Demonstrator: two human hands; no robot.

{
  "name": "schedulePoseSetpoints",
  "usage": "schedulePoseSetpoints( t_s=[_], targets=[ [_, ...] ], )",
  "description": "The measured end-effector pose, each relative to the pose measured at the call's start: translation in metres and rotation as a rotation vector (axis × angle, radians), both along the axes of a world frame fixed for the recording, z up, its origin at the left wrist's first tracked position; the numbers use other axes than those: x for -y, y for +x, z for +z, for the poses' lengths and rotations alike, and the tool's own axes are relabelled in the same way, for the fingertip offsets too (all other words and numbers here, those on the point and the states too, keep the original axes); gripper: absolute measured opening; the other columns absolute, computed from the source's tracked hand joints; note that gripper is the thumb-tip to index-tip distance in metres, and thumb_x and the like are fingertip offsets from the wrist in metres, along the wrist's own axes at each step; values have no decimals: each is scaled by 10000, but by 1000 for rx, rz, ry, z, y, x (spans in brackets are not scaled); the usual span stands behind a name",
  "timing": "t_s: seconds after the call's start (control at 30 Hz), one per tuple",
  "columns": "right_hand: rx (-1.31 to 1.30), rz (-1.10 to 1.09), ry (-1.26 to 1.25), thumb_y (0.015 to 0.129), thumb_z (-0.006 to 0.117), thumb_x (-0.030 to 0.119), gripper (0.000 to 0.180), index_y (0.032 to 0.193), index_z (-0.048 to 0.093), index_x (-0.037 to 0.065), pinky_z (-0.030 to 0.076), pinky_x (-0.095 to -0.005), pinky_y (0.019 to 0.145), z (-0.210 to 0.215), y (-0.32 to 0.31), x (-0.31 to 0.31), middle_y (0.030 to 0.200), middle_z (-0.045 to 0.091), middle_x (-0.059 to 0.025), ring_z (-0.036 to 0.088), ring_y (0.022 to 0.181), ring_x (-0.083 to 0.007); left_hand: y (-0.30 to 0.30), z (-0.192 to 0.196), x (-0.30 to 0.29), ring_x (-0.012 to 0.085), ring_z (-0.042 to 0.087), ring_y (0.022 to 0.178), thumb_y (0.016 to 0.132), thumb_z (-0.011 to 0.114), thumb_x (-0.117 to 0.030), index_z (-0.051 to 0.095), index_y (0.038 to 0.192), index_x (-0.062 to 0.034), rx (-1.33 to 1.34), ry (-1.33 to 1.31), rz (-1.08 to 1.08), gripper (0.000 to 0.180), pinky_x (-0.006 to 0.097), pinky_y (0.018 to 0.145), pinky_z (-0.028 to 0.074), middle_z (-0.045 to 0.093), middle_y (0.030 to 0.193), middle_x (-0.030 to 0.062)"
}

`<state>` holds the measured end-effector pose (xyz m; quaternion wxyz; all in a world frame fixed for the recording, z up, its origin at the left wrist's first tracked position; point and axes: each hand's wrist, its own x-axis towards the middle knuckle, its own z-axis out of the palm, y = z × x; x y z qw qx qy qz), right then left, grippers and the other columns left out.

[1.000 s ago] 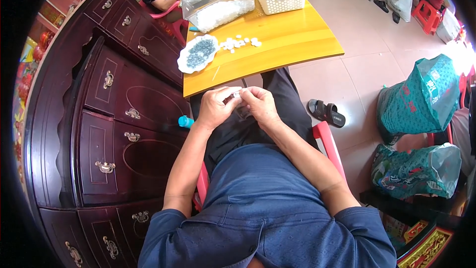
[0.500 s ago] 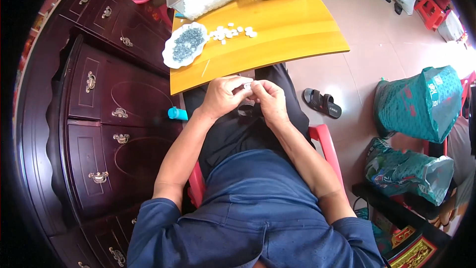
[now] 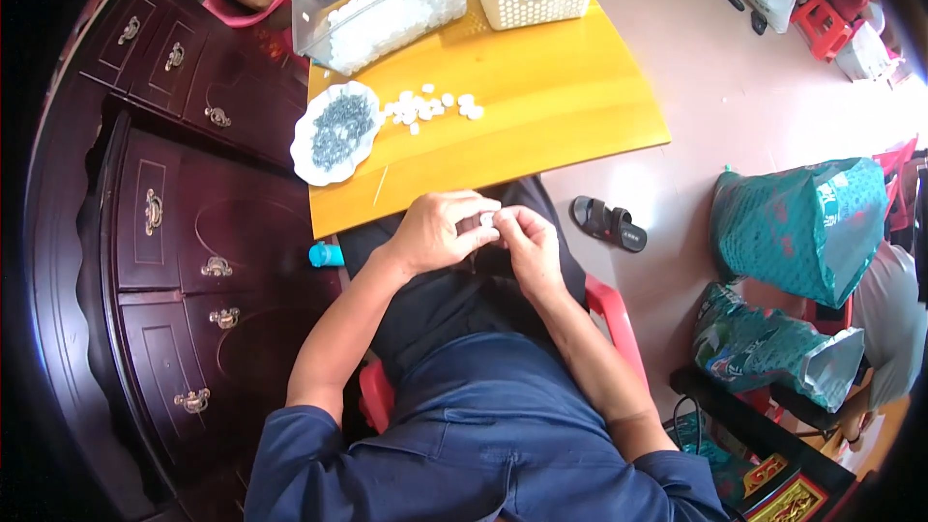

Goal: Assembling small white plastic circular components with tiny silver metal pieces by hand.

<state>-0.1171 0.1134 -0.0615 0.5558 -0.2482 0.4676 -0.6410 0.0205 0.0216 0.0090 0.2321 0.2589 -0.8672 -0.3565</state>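
Over my lap, just off the near edge of the yellow table (image 3: 541,87), my two hands meet around a small white piece (image 3: 487,219). My left hand (image 3: 440,232) pinches it between thumb and fingers. The fingertips of my right hand (image 3: 530,246) close on its other side; what else they hold is too small to make out. On the tabletop lie several loose round white pieces (image 3: 418,108). Beside them is a scalloped white plate (image 3: 302,142) heaped with small dark, translucent bits (image 3: 343,126). A thin pale stick (image 3: 380,186) lies near the edge.
A clear bin (image 3: 309,31) of white pieces and a cream perforated basket (image 3: 536,5) stand at the back. A dark drawer cabinet (image 3: 242,222) is on the left. Black sandals (image 3: 609,222) and teal bags (image 3: 797,227) are on the right. Two other people sit nearby.
My view has tilted, so the table and hands appear lower and slightly left. Both hands stay together at the white piece, with the fingers slightly shifted.
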Motion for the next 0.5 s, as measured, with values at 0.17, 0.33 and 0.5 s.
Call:
schedulePoseSetpoints(
  t_s=[0.17, 0.33, 0.5],
  targets=[
    [-2, 29, 37, 1016, 600, 236, 226, 943, 685, 40, 469, -214, 695, -12, -2, 2, 814, 658, 15, 587, 728, -59, -6, 0, 14, 211, 669, 675, 846, 709, -69, 724, 935, -11, 82, 74, -40, 107, 315, 621, 522, 702, 788, 112],
    [181, 122, 126, 1023, 587, 289, 257, 945, 684, 64, 485, -215, 706, -20, -2, 1, 861, 705, -17, 608, 720, -64, -13, 13, 45, 161, 651, 662, 854, 699, -129, 712, 903, -27, 359, 160, -105, 113, 304, 627, 512, 697, 768, 91],
    [164, 191, 189, 1019, 584, 286, 248, 940, 682, 72, 496, -217, 713, -26, -13, 2, 900, 727, -30, 616, 734, -65, -54, 74, 121, 49, 593, 709, 956, 644, -131, 686, 1102, -25, -286, 573, 161, 186, 215, 673, 503, 695, 884, 0]
  ],
)
